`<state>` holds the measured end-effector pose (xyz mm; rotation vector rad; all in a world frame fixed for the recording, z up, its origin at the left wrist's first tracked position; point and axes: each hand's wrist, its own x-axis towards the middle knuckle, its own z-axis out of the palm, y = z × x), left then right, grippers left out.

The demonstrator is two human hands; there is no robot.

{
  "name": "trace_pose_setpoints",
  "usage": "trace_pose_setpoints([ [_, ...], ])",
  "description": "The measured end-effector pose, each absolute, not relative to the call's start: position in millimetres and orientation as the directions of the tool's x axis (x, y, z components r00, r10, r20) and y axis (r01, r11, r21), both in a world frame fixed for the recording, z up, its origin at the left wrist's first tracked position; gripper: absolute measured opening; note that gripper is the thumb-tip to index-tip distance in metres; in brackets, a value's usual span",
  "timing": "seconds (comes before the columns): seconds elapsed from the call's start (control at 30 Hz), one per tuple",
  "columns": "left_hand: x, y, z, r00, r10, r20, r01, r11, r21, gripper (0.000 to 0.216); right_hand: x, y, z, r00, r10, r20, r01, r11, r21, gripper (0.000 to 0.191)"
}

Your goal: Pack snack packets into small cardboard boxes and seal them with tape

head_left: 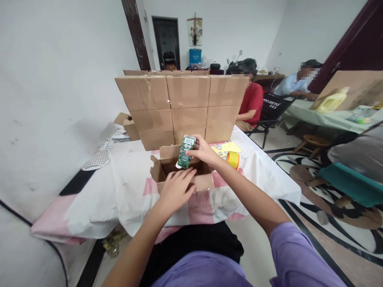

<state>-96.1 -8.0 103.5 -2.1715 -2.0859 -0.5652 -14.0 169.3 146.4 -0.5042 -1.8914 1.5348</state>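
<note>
My right hand [204,150] grips a small green drink carton [185,152] with white lettering and a barcode on its top end. It is tilted above the open cardboard box [206,183], whose flaps stand outward on the table. At the box's near rim lies my left hand [177,184], fingers apart and reaching over the opening, with nothing held. The inside of the box is partly hidden by both hands and the carton.
Behind the box stands a tall cardboard screen [188,93]. To the right are a roll of yellow tape [232,159] and a yellow sheet [230,148]. A white slotted scoop [97,160] lies left. Beyond, a person in red [254,103] sits at the table's far side.
</note>
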Motion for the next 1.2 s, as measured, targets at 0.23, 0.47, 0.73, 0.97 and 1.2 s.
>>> trace_pose_setpoints([
  [0.23,-112.7,-53.1,68.3,-0.044,0.899,0.435,0.981,-0.044,0.191,0.05,-17.6,181.4,133.3,-0.755,0.521,0.399,-0.166,0.436,-0.884,0.072],
  [0.47,-104.9,-51.0,51.7,-0.026,0.853,0.522,0.984,-0.069,0.163,0.049,-12.4,156.2,145.1,-0.972,-0.111,0.209,-0.117,0.993,-0.015,0.057],
  [0.73,-105.2,-56.3,50.4,-0.034,0.858,0.512,0.975,-0.084,0.205,0.047,-41.2,141.2,122.5,-0.985,-0.088,-0.148,-0.124,0.959,0.255,0.036],
  [0.97,-100.8,-59.6,41.6,-0.054,0.856,0.514,0.974,-0.069,0.217,0.044,-56.7,142.1,95.9,-0.967,-0.177,-0.183,-0.224,0.932,0.284,0.032],
  [1.2,-106.2,-57.9,42.3,-0.038,0.859,0.511,0.97,-0.091,0.226,0.043,-54.5,146.7,95.2,-0.972,-0.184,-0.145,-0.218,0.936,0.275,0.044],
])
